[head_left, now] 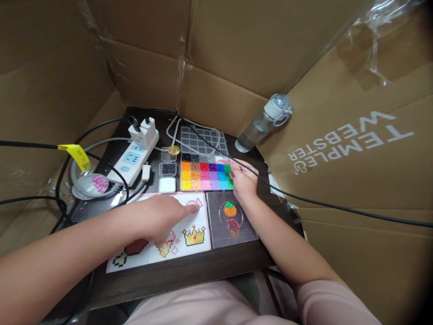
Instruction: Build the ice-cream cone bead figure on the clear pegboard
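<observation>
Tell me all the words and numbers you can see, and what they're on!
"TEMPLE & WEBSTER": upside down, in white letters on the right-hand cardboard wall.
Yellow tag on the black cable: it has small dark marks, too tiny to read.
I can't read any numbers.

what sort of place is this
It looks like a small makeshift craft corner, though I can't tell what building it is in: tall cardboard walls surround a dark table, which holds sorted coloured beads and a printed pattern sheet.
</observation>
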`<state>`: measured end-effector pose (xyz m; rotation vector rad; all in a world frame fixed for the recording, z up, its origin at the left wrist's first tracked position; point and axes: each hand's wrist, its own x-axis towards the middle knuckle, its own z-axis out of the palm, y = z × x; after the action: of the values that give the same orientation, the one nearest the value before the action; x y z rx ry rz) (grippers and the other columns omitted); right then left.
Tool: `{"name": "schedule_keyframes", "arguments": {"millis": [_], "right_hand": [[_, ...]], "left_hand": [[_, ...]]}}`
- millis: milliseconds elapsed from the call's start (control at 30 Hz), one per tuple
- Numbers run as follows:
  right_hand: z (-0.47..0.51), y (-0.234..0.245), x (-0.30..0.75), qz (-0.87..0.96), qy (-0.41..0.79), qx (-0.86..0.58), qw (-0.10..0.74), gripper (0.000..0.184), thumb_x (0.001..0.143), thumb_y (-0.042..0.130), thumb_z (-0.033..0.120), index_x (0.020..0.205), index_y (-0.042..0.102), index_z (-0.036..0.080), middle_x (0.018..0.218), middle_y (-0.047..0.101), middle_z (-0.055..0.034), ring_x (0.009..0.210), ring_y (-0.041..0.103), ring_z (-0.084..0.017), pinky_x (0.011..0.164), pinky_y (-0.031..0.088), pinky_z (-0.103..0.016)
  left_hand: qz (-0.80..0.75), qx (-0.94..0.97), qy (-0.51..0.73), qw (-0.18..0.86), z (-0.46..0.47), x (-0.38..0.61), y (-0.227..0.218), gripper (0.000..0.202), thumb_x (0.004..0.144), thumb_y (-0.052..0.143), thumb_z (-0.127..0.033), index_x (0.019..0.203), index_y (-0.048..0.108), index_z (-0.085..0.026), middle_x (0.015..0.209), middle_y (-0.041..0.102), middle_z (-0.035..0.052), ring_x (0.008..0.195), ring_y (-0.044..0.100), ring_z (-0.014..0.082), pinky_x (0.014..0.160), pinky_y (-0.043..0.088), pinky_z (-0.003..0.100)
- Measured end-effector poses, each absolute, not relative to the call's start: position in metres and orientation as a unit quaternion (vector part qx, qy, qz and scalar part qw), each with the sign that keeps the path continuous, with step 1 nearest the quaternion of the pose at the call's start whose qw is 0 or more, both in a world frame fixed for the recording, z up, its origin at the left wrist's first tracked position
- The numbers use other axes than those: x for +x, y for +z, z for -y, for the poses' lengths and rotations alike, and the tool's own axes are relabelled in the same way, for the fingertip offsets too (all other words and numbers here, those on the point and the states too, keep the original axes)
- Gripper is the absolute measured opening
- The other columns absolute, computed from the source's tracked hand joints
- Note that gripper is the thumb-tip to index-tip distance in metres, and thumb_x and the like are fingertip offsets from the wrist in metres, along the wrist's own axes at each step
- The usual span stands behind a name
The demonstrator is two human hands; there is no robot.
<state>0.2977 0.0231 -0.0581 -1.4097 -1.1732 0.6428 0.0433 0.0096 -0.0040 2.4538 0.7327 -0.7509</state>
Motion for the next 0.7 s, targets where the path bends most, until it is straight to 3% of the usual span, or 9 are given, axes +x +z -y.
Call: {"name": "schedule_keyframes", "arguments": {"millis": [100,167,233,333,433,700], "right_hand": [[-0.012,-0.047,0.317,0.473,0.283,-0.594,0.586,0.026,0.08,0.078,0.044,0.084,0.081,0.018,0.085,0.081,-0.0088,0.048,0.048,-0.01,0.043,0.035,-0.026],[0.0,-0.043,0.335,0.501,0.297,-0.589,0.56,0.025,0.081,0.078,0.044,0.084,0.082,0.019,0.083,0.081,-0.0082,0.046,0.045,-0.009,0.042,0.033,-0.027],[0.013,-0.044,0.353,0.53,0.295,-0.596,0.527,0.026,0.083,0.077,0.045,0.086,0.083,0.02,0.084,0.081,-0.0081,0.05,0.054,-0.012,0.046,0.042,-0.028],[0.028,-0.052,0.374,0.573,0.299,-0.598,0.475,0.025,0.087,0.074,0.047,0.088,0.084,0.023,0.088,0.082,-0.0071,0.074,0.074,-0.021,0.069,0.059,-0.034],[0.032,-0.061,0.384,0.604,0.318,-0.579,0.447,0.025,0.089,0.071,0.047,0.088,0.084,0.026,0.091,0.083,-0.0056,0.088,0.078,-0.023,0.084,0.062,-0.037],[0.028,-0.062,0.386,0.61,0.322,-0.575,0.441,0.029,0.088,0.072,0.051,0.086,0.084,0.024,0.092,0.083,-0.0064,0.088,0.079,-0.023,0.086,0.063,-0.037]], "left_hand": [[-0.27,0.892,-0.274,0.236,-0.009,0.043,-0.003,0.109,0.07,0.076,-0.026,0.164,0.022,-0.034,0.112,0.071,0.0152,0.102,0.068,0.0357,0.082,0.054,0.043],[-0.271,0.892,-0.27,0.24,-0.009,0.042,-0.002,0.111,0.068,0.077,-0.023,0.164,0.023,-0.034,0.112,0.071,0.0153,0.102,0.067,0.0357,0.082,0.053,0.043],[-0.274,0.892,-0.263,0.245,-0.008,0.042,-0.003,0.11,0.067,0.076,-0.023,0.164,0.025,-0.033,0.113,0.071,0.0161,0.103,0.067,0.0371,0.083,0.053,0.044],[-0.282,0.887,-0.264,0.251,-0.008,0.041,-0.006,0.109,0.068,0.075,-0.022,0.164,0.024,-0.034,0.115,0.071,0.0166,0.107,0.066,0.0387,0.085,0.053,0.047],[-0.29,0.88,-0.277,0.254,-0.008,0.043,-0.007,0.113,0.066,0.074,-0.02,0.164,0.021,-0.036,0.117,0.07,0.0155,0.109,0.066,0.0378,0.089,0.053,0.047],[-0.301,0.876,-0.292,0.237,-0.009,0.046,-0.008,0.113,0.065,0.07,-0.018,0.164,0.018,-0.039,0.117,0.07,0.0132,0.106,0.067,0.035,0.089,0.053,0.045]]}}
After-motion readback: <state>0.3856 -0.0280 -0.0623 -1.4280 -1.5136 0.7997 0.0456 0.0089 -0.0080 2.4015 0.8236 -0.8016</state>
